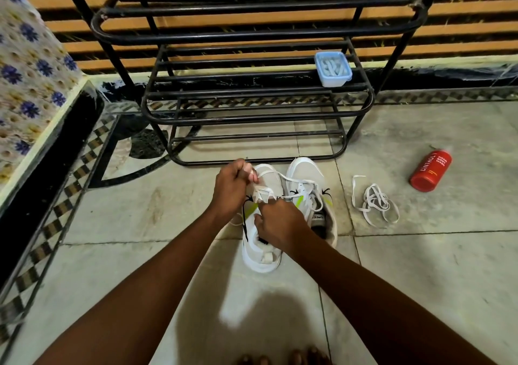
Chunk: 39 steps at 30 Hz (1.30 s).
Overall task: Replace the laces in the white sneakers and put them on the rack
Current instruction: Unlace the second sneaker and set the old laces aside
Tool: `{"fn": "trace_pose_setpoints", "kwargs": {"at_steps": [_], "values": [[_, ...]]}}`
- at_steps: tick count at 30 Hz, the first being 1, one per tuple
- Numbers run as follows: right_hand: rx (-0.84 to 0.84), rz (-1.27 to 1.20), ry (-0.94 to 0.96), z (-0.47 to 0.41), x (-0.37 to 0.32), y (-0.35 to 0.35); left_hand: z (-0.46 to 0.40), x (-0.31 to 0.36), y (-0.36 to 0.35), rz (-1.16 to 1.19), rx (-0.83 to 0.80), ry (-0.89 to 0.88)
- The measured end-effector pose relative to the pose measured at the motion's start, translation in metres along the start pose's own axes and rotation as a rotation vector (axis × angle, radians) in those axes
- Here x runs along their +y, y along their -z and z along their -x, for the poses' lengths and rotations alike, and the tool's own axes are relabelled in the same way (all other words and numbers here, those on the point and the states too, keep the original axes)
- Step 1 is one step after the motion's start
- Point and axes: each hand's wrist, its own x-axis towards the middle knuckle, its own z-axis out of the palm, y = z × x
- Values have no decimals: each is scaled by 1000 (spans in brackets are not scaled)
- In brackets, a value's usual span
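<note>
The left hand pinches the end of a white lace above the toe of the left sneaker; the right hand grips the same lace at the eyelets over the tongue. Both sneakers stand on the floor just in front of the rack. Uneven pulling can leave one lace end short or skip an eyelet. The right sneaker touches the left, so its lace may snag. Loose laces lie near; a red bottle lies farther right and may roll.
</note>
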Motion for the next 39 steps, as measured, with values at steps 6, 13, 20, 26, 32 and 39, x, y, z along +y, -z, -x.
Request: {"fn": "trace_pose_setpoints", "kwargs": {"at_steps": [6,13,20,26,32,39], "values": [[-10,-9,-5,1,2,3,-8,81,7,393,-16,-182],[-7,-39,-47,0,0,-3,-10,41,13,-211,-131,-272],[57,-70,-55,3,2,-6,0,-17,8,-1324,-321,-178],[71,-85,-42,1,0,-6,2,-10,3,-1389,-225,-234],[32,-58,-34,1,2,-3,2,2,16,-979,193,-494],[-29,-43,-47,3,3,-2,-1,84,33,-70,503,-557]]}}
